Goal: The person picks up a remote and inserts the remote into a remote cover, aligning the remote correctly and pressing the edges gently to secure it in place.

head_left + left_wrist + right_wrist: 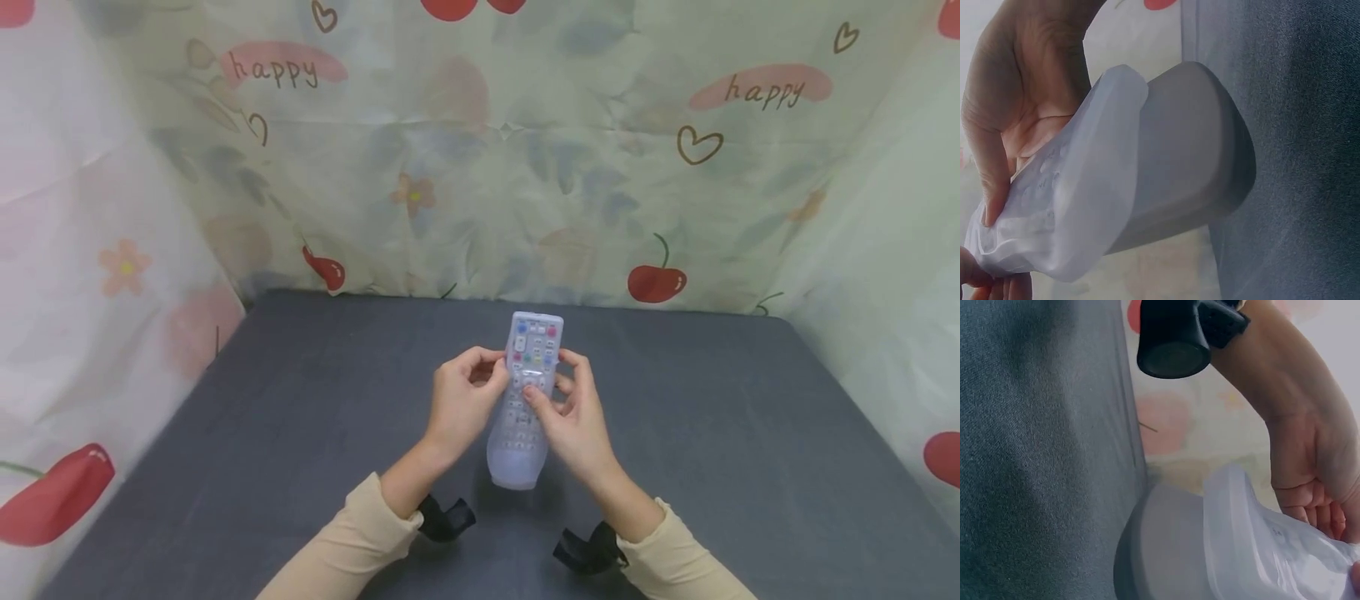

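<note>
"Two grips, and between them?"

"One remote control [1179, 144], dressed in a translucent cover [517, 468]. Held above the middle of the surface [360, 400], button face up, top end toward the patterned cloth [510, 200] at the back. Dim shadow beneath."

"Covered all the way?"

"Not quite. In both wrist views, a grey rounded end out past the loose rim of the cover, on the side facing the surface. Buttons visible through the milky material, with coloured ones near the top."

"And left grip [461, 400]?"

"Closed to a pinch, thumb and forefinger together at the left edge of the covered remote, fairly high up. On cover alone or on both layers? Impossible to tell."

"Right grip [581, 421]?"

"Curled about the right edge: thumb across the buttons near mid-length, forefinger higher along the side."

"Anything round about?"

"Cream sleeves [352, 525] on both forearms, black wrist cameras [447, 518] just below the hands. On the cloth, red cherries, brown hearts, orange flowers and, twice over, 'happy'."
</note>
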The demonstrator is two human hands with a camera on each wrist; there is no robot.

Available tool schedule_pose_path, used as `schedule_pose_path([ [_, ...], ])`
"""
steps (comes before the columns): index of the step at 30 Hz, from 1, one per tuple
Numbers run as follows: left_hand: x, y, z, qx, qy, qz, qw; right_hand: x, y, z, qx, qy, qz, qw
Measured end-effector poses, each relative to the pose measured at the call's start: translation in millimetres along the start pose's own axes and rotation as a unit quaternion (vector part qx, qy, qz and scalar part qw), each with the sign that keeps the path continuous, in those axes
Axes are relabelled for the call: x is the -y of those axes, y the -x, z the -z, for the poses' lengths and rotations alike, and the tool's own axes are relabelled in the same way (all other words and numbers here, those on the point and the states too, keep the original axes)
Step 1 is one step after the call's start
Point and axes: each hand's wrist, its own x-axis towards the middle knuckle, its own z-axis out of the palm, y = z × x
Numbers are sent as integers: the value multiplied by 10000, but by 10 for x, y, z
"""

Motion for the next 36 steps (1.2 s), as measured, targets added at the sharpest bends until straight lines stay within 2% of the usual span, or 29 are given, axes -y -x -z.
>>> schedule_pose_path([
  [10,-33,3,-6,78,-14,-98,9999,27,-23,79,205,60,-74,9997],
  [13,-53,-3,10,254,-102,-62,9996,23,-39,98,342,-17,-153,9993],
  [18,-63,-44,42,711,-379,247,9964,0,-53,119,696,-167,-279,9970],
  [23,-52,-95,61,980,-610,310,9928,-1,-48,124,966,-12,-257,9950],
  [33,-71,-143,75,718,161,495,9961,-63,-55,114,1217,642,183,9903],
  [36,-68,-143,71,678,261,595,9956,-69,-42,104,1238,709,163,9896],
])
